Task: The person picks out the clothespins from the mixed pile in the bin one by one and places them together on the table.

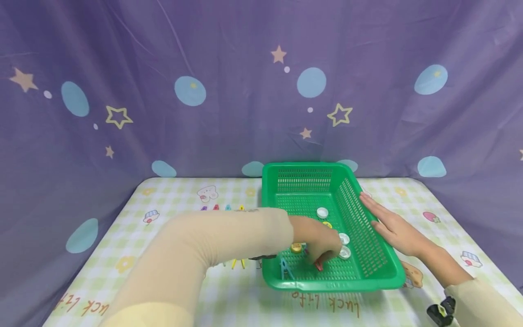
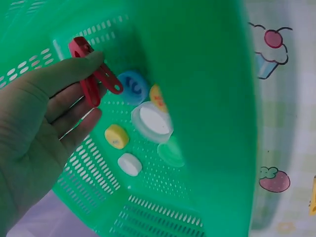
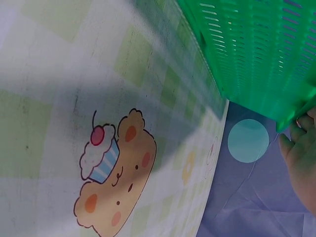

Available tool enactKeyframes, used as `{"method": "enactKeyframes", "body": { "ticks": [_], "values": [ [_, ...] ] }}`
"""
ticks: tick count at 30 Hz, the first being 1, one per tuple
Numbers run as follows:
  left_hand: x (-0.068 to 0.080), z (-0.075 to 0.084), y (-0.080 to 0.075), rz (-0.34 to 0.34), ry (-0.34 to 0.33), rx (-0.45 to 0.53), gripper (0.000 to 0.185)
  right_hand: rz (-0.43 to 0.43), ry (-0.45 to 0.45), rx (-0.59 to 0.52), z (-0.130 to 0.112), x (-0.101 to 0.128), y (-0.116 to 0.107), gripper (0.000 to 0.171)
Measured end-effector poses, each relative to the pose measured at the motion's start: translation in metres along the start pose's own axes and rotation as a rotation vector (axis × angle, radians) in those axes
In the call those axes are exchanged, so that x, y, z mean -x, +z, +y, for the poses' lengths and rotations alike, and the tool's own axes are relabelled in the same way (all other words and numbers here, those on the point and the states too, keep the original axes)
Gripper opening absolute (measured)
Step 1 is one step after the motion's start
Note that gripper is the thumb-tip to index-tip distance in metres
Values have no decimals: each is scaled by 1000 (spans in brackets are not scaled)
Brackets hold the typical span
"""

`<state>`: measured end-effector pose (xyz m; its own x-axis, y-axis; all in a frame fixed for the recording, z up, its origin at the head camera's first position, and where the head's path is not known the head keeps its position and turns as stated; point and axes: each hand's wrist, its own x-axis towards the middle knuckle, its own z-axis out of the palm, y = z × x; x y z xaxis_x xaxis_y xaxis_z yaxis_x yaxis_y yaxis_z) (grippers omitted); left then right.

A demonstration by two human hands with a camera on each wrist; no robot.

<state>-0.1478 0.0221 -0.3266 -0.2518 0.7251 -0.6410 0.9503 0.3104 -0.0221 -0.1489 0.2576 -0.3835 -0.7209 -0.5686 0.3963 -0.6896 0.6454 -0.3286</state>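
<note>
The left hand [image 2: 34, 143] pinches a small red plastic clothespin [image 2: 91, 76] between thumb and fingers inside the green perforated plastic basket [image 1: 369, 247], its long axis slanting down toward the floor; the right hand [image 1: 394, 227] lies flat-fingered against the basket's outer right wall

The basket [image 1: 367, 245] is glossy green plastic, its walls and floor pierced with slots. The red clip [image 2: 91, 79] looks like smooth, shiny plastic, as do the bottle caps [image 2: 129, 164] lying in the basket. The tabletop [image 3: 59, 98] wears a matt printed cover. The backdrop [image 1: 245, 91] is soft, creased cloth.
</note>
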Motion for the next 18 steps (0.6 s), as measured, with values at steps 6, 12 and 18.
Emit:
{"method": "enactKeyframes", "body": {
  "ticks": [6,12,18],
  "values": [
    [14,-8,-9,59,-9,131,15,1,0,-7,-1,2,1,58],
    [32,-23,-6,90,-24,179,19,11,-8,-8,-1,2,3,58],
    [55,-42,4,191,-68,383,18,15,-17,-3,1,2,3,59]
  ]
}}
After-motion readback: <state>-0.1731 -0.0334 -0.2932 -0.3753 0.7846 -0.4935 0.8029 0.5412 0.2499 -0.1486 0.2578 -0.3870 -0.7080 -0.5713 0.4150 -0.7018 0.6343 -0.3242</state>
